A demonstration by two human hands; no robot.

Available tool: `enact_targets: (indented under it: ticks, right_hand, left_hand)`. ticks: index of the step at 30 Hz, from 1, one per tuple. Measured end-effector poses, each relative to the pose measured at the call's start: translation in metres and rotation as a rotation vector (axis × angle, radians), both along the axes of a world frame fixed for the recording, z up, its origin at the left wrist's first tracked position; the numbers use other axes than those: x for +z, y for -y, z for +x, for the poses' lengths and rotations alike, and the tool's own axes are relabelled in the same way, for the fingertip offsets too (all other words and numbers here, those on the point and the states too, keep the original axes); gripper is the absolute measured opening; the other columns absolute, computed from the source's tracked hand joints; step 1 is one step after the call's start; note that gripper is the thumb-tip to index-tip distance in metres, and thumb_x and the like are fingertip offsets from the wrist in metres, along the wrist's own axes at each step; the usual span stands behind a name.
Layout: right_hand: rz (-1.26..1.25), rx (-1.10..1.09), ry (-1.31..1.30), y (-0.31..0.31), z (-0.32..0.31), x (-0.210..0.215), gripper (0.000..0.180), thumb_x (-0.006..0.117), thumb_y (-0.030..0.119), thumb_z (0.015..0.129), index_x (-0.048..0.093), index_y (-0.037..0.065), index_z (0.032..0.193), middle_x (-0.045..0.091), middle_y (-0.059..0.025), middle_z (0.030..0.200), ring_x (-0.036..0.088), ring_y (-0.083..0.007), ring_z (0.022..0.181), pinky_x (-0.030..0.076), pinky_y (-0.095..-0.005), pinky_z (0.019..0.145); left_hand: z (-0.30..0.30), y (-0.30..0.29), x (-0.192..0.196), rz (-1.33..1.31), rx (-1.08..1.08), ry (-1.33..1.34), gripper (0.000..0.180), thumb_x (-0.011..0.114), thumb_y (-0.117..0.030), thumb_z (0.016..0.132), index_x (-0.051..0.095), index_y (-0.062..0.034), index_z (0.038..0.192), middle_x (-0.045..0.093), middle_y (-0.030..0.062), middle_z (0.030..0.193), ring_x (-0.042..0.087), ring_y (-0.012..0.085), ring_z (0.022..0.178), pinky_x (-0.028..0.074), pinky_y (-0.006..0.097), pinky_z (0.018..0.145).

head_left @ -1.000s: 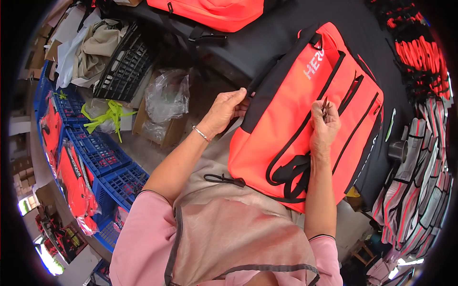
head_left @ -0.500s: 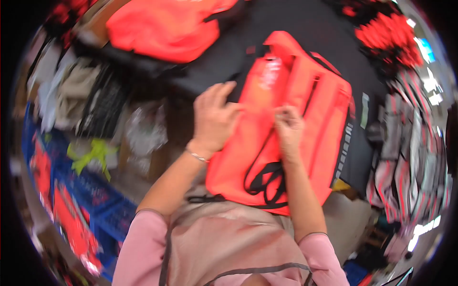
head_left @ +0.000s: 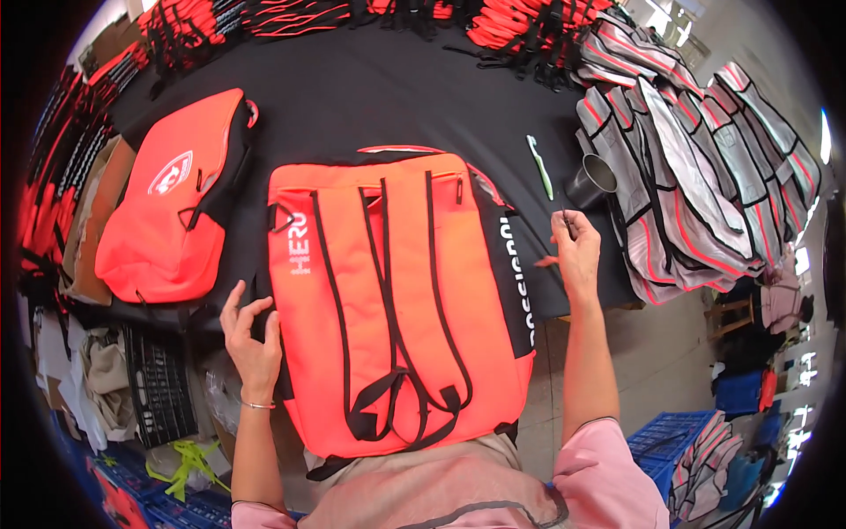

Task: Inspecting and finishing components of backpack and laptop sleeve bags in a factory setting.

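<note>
A bright orange-red backpack (head_left: 352,264) lies on the black-covered table in front of me, shoulder straps up. Its lower end overhangs the table edge against my apron, where black webbing ends are bunched together. My left hand (head_left: 254,344) is beside the pack's left edge with its fingers apart and nothing visible in them. Off the right side of the pack, my right hand (head_left: 579,260) is raised over the table with bent fingers. Something small and dark shows at its fingertips, too small to name. Near that hand are a green-and-white toothbrush (head_left: 539,167) and a metal cup (head_left: 592,180).
A second orange-red backpack (head_left: 172,203) lies at the left, by a cardboard box (head_left: 101,225). Grey pieces with red and black trim (head_left: 687,185) are piled at the right. Orange-red strap bundles (head_left: 520,22) line the far edge. Blue crates (head_left: 665,441) stand on the floor below.
The straps now lie flat side by side on the backpack. My left hand has moved left off it; my right hand has swung right towards the cup. My view has turned and shows more table.
</note>
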State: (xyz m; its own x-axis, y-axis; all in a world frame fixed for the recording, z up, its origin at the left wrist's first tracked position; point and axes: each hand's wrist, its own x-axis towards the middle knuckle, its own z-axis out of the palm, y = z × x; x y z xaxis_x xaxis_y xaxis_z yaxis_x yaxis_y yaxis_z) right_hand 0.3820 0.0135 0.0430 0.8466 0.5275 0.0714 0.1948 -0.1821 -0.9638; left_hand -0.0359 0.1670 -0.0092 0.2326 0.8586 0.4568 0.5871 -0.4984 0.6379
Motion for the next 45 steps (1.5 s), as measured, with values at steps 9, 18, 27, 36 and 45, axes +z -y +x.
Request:
enact_targets:
  ticks: [9, 18, 27, 36, 45]
  right_hand:
    - [-0.449, -0.018, 0.575, -0.004, 0.078, -0.088, 0.043, 0.068, 0.012, 0.082, 0.056, 0.001, 0.122, 0.059, -0.0213, 0.107, 0.057, -0.0396, 0.103, 0.048, -0.0448, 0.087]
    - [-0.351, -0.048, 0.565, -0.002, 0.122, -0.052, 0.029, 0.061, 0.014, 0.087, 0.063, 0.002, 0.114, 0.065, -0.0182, 0.105, 0.059, -0.036, 0.103, 0.048, -0.0434, 0.088]
    - [-0.757, -0.121, 0.907, -0.108, 0.136, -0.082, 0.021, 0.063, 0.014, 0.085, 0.06, 0.002, 0.102, 0.058, -0.0176, 0.101, 0.062, -0.0339, 0.094, 0.054, -0.044, 0.078]
    - [-0.647, -0.014, 0.751, -0.074, 0.123, -0.068, 0.022, 0.056, 0.004, 0.085, 0.058, -0.003, 0.106, 0.052, -0.0257, 0.109, 0.058, -0.0413, 0.097, 0.051, -0.0479, 0.084]
    - [-0.475, 0.029, 0.894, 0.008, 0.115, 0.04, 0.024, 0.059, 0.009, 0.087, 0.061, -0.002, 0.108, 0.057, -0.026, 0.098, 0.055, -0.0411, 0.094, 0.046, -0.0466, 0.085]
  left_hand:
    - [0.134, -0.029, 0.057, 0.208, -0.431, 0.05, 0.012, 0.065, 0.0, 0.082, 0.067, -0.0024, 0.094, 0.062, 0.0125, 0.12, 0.054, 0.032, 0.117, 0.041, 0.041, 0.101]
    - [0.227, -0.054, -0.002, 0.277, -0.477, -0.489, 0.065, 0.061, -0.028, 0.091, 0.034, -0.0066, 0.146, 0.032, 0.0143, 0.152, 0.03, 0.0357, 0.139, 0.027, 0.046, 0.114]
    - [0.213, -0.028, -0.007, 0.139, -0.523, -0.457, 0.074, 0.061, -0.032, 0.09, 0.028, -0.0061, 0.15, 0.028, 0.0138, 0.154, 0.023, 0.0349, 0.143, 0.023, 0.048, 0.114]
    - [0.212, -0.032, -0.012, 0.1, -0.508, -0.393, 0.073, 0.06, -0.035, 0.091, 0.027, -0.0102, 0.151, 0.027, 0.0097, 0.156, 0.021, 0.0318, 0.145, 0.021, 0.05, 0.115]
    - [0.21, -0.033, -0.014, 0.109, -0.505, -0.346, 0.072, 0.061, -0.035, 0.09, 0.029, -0.0105, 0.15, 0.029, 0.0097, 0.155, 0.022, 0.0327, 0.144, 0.024, 0.051, 0.114]
